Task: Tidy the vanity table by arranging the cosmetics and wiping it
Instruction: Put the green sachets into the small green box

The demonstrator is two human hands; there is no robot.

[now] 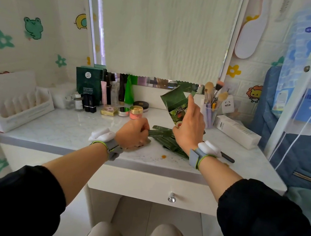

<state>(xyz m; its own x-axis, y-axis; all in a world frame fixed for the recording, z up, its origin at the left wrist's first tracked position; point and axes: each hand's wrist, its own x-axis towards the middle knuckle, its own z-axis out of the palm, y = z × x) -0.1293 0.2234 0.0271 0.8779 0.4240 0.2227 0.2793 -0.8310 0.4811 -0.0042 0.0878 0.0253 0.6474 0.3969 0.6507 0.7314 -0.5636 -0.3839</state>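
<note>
My right hand (189, 125) holds an open green carton (175, 102) tilted above the vanity table (67, 128), index finger raised along its flap. My left hand (135, 133) is closed on one green sachet (158, 133) at the edge of a pile of several green sachets (168, 145) lying on the tabletop between my hands. An orange stain (163, 156) marks the top near the front edge.
Along the back stand a dark green box (88, 84), tubes and bottles (113, 93), lipsticks (89, 103), small jars (136, 111), and a cup of brushes (210, 106). A white organizer (15, 108) sits left, a long white box (236, 131) right, a dark pencil (227, 157) behind my right wrist.
</note>
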